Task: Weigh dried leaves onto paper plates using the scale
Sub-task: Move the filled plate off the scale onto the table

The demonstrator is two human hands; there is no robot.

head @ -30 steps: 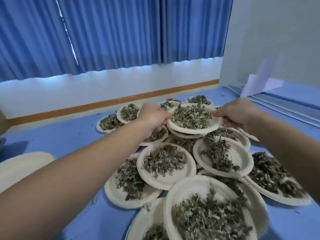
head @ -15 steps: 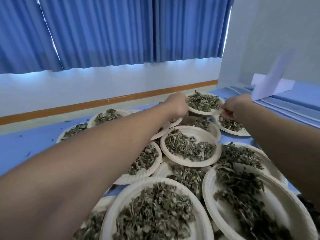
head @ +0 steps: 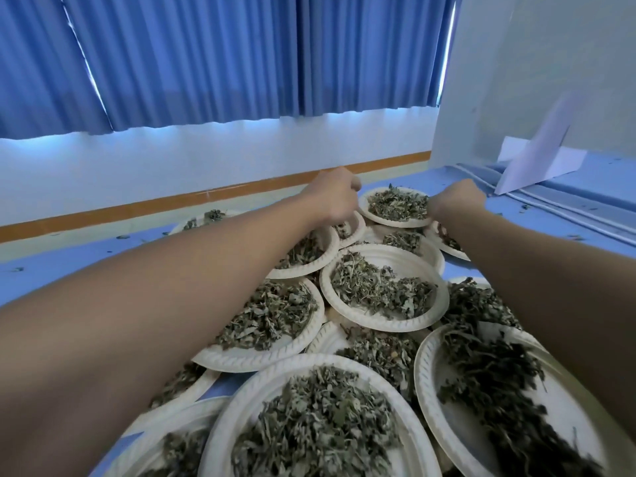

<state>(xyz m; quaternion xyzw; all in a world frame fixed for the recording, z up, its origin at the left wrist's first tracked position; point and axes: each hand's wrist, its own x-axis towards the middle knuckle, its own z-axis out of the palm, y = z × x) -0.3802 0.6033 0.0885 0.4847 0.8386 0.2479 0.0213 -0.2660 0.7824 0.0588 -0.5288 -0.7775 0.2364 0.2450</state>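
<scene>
A blue curtain (head: 172,63) is seen hanging across the back, from the far left on. A white wall (head: 172,160) and an orange strip (head: 137,208) are seen below it. A blue table (head: 51,263) is spread out under everything.

Many paper plates (head: 385,327) are laid on the table, close together and partly on top of each other. Each one is filled with dried leaves (head: 375,287). The left arm is stretched out over the plates on the left side. The left hand (head: 339,197) is curled, and the left rim of the far plate (head: 392,222) is gripped by it.

This far plate is found at the back of the pile, between the two hands, with a heap of leaves in it. It cannot be told if it is resting on the plates below. Its right rim is held by the right hand (head: 456,200), which is curled too. The fingers of both hands are mostly hidden.

At the far right, a blurred white sheet (head: 540,160) is seen leaning over the table.
</scene>
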